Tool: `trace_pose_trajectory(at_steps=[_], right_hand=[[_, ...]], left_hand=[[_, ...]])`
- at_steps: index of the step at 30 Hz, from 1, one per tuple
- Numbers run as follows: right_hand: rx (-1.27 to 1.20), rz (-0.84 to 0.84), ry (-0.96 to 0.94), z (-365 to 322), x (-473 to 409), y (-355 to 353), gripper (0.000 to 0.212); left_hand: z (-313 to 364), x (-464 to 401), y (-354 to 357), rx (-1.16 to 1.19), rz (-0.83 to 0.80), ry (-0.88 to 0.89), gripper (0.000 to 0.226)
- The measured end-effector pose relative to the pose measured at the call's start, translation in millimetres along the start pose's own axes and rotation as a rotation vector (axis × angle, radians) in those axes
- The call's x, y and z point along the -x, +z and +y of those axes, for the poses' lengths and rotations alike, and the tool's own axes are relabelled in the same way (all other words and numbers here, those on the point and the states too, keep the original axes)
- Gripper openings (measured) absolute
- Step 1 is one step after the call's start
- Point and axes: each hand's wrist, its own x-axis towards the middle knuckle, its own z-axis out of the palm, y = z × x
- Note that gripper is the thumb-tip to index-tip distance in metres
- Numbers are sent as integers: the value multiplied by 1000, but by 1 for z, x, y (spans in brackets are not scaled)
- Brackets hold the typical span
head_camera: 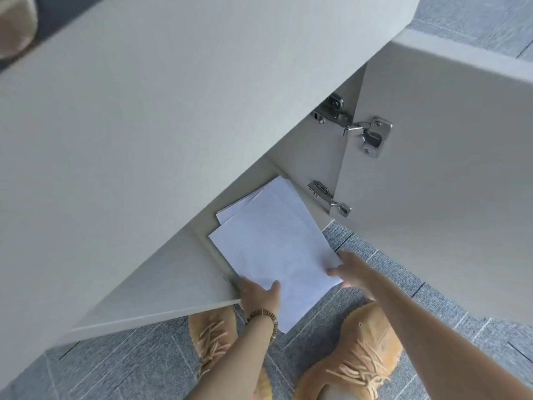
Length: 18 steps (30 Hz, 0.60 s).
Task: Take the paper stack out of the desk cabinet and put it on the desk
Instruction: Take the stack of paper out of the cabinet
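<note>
From the head camera, both arms reach down and forward into the open desk cabinet [288, 157]. The left hand [261, 293] pinches the near left edge of the paper stack [274, 249], thumb on top, fingers hidden beneath. The right hand [353, 269] clasps the near right corner the same way. The stack lies half on the cabinet floor, its near end jutting past the front edge, over the carpet [375, 255], below the counter [173, 111].

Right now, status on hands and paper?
Left hand and right hand grip paper stack. Stack half out of cabinet. Doors open, path clear.
</note>
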Motion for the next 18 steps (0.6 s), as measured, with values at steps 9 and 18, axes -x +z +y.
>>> trace_pose_trajectory(at_steps=[9, 18], right_hand=[[203, 54, -115, -4, -20, -6, 51], [-34, -75, -88, 2, -8, -1, 51]], left_hand=[[-31, -1, 18, 148, 47, 45, 91], [-18, -8, 8, 137, 48, -71, 56]])
